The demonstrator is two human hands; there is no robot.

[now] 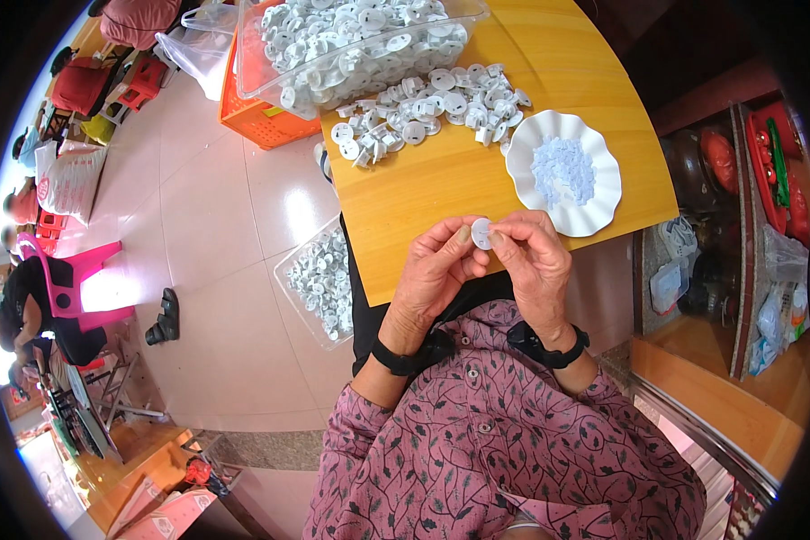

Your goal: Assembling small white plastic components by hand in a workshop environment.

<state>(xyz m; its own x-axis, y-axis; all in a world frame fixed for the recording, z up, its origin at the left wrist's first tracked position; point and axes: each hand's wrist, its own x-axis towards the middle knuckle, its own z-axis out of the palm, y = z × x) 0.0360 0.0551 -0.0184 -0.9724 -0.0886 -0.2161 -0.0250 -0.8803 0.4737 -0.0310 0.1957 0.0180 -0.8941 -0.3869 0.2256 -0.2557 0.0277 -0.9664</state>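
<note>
Dusty-pink fabric shirt [513,450] with dark leafy-vine print and pale round buttons [484,427]; bulky black wristbands [391,362]; toward eleven o'clock, seemingly black trousers [365,324].

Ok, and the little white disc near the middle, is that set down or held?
Held: the left hand and right hand pinch the white disc from either side, with its flat face showing between them.

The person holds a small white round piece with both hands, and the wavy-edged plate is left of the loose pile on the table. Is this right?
Not entirely: the head view shows the wavy-edged plate right of the loose pile. The left hand and right hand do hold the white piece.
</note>
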